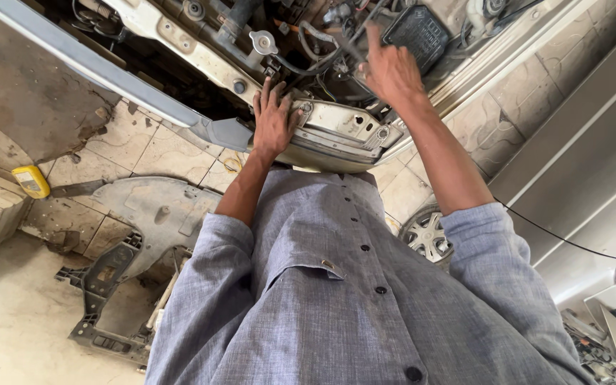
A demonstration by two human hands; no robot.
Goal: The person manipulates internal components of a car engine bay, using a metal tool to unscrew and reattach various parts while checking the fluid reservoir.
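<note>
Grey shirt (hands on engine bay)

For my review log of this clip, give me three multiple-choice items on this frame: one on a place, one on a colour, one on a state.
1. Where does the left hand rest?
A. on the white front panel of the car
B. on the wheel
C. on the floor

2. What colour is the small canister on the floor tiles?
A. red
B. yellow
C. green

3. How is the right hand placed?
A. hanging at the person's side
B. flat on the shirt
C. reaching into the engine bay among hoses

Key: 1 A, palm down with fingers spread on the panel; 2 B, its body is yellow; 3 C, the arm stretches up over the hoses.
</note>
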